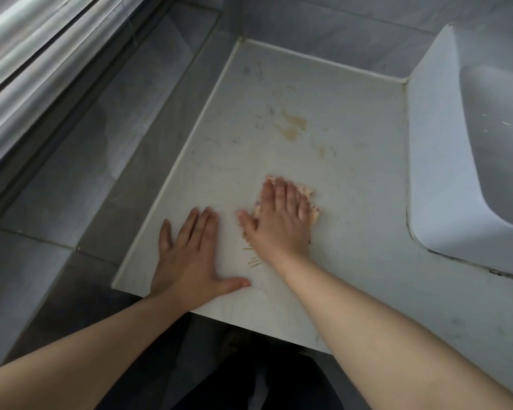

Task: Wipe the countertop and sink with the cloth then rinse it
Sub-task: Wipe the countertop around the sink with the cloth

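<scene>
The right hand (282, 220) lay flat, fingers straight, pressing the pinkish cloth (307, 194) onto the pale countertop (353, 179) near its middle; only the cloth's edges showed around the fingers. The left hand (190, 255) rested open, palm down, near the counter's front-left edge. A brownish stain (292, 127) sat farther back. The white sink (456, 161) stood at right.
</scene>
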Motion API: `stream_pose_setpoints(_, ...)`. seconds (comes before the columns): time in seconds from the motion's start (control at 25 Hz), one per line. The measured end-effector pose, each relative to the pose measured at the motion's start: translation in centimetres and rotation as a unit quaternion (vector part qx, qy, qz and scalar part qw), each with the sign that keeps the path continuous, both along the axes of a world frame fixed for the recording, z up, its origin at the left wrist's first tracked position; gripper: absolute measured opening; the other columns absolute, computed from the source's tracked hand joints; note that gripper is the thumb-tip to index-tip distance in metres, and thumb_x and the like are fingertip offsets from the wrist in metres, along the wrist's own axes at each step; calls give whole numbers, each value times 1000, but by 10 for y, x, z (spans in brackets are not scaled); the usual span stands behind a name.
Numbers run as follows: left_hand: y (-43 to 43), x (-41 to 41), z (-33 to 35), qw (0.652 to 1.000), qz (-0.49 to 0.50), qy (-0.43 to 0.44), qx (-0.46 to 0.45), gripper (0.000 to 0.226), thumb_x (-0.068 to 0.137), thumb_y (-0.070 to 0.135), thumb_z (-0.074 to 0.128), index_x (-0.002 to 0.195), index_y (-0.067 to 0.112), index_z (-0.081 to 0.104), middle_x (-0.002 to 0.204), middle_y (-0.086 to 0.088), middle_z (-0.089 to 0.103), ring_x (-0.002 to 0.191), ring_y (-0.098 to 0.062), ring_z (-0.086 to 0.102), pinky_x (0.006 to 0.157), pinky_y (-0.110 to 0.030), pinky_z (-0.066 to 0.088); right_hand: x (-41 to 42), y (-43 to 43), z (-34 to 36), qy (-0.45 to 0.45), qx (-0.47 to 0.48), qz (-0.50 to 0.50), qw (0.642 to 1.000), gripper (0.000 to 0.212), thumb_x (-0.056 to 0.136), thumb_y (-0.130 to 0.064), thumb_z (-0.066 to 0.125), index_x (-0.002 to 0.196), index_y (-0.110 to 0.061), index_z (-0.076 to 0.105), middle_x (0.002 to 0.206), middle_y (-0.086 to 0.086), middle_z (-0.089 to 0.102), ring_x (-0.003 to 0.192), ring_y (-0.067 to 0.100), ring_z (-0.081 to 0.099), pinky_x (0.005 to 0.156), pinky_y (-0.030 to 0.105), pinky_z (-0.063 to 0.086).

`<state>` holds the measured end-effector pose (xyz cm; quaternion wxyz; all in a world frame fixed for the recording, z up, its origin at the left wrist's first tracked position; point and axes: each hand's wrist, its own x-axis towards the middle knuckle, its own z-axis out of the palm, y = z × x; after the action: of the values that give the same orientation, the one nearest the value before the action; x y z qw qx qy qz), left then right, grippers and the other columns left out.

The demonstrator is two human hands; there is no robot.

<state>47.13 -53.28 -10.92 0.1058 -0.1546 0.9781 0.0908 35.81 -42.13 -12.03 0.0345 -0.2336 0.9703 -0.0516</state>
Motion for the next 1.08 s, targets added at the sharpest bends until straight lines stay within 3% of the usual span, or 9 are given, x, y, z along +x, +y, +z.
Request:
stream_pose_setpoints(0.16,-2,0,0,1000,3,3,8,136,43,97,13,147,13,-10,157,0,-10,141,-12,-17,108,-47,-18,30,61,-7,52,17,168,984,72,83,-59,31,135,-13,49,139,9,51,130,28,46,107,41,21)
stream_pose_setpoints(0.36,-2,1,-1,1000,-5,-8,1,130,46,92,14,146,14,-17,156,1,-19,141,-14,-21,108,-49,-18,-19,35,-6,14,13,-34,999,83,80,-63,8,147,-17,27,155,7,26,143,26,18,113,43,8)
stream_pose_setpoints(0.44,-2,1,0,1000,-11,-7,6,131,46,92,16,146,13,-16,156,0,-17,140,-12,-21,109,-49,-18,7,3,-1,-14,5,63,998,79,82,-61,7,149,-21,22,157,3,22,145,23,13,113,41,1)
stream_pose_setpoints(0.56,-7,4,0,999,-27,-2,28,134,45,92,20,145,12,-17,156,-1,-17,134,-7,-27,107,-46,-21,38,41,-3,23,11,228,973,61,88,-51,27,139,-22,44,143,1,47,134,24,41,109,39,15)
stream_pose_setpoints(0.68,-12,7,0,998,-53,-12,31,133,44,90,21,144,14,-22,154,0,-23,129,-5,-34,105,-44,-25,11,103,-10,59,34,122,990,60,88,-48,25,138,-22,46,142,5,48,132,27,43,108,39,18)
stream_pose_setpoints(0.8,-10,5,1,998,-56,-6,37,134,42,90,21,146,15,-17,155,1,-21,129,-4,-32,107,-44,-24,-1,70,-8,20,5,-64,998,80,78,-54,-1,147,-25,26,156,3,24,144,24,17,115,40,6)
stream_pose_setpoints(0.88,-15,6,3,997,-63,-5,47,133,42,91,20,148,17,-10,156,3,-17,131,-2,-28,109,-41,-20,29,29,-4,-9,0,-10,1000,77,80,-52,0,147,-26,26,155,2,26,144,24,17,114,41,4)
stream_pose_setpoints(1.0,-29,18,-2,995,-90,12,38,127,48,97,6,149,20,0,156,6,-9,136,-3,-19,112,-32,-16,63,49,-8,18,2,149,989,55,89,-41,26,137,-24,48,140,1,51,131,23,44,108,40,18)
stream_pose_setpoints(1.08,-29,29,-10,994,-101,36,-3,112,64,89,-1,149,17,13,156,2,5,141,-11,-3,112,-31,-13,46,104,-12,28,26,92,995,54,90,-40,25,136,-25,47,140,1,50,131,23,43,108,41,21)
